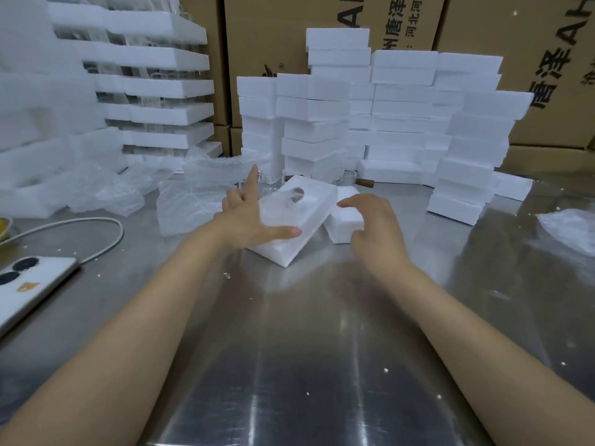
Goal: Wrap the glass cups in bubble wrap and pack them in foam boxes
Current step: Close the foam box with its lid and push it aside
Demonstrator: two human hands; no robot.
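An open white foam box half (309,217) lies on the steel table (306,349) in the middle. A cup wrapped in bubble wrap (283,204) sits in its hollow. My left hand (251,217) rests at the box's left side, thumb stretched along the near edge, index finger pointing up. My right hand (376,226) hovers with loosely curled fingers over a second foam piece (341,220) just right of the box, holding nothing. Bare glass cups (267,185) stand behind the box.
Tall stacks of foam boxes (402,117) fill the back of the table, with cardboard cartons (322,14) behind. Loose bubble wrap (186,201) lies at the left. A phone (29,284) with a white cable (96,239) sits at the near left edge.
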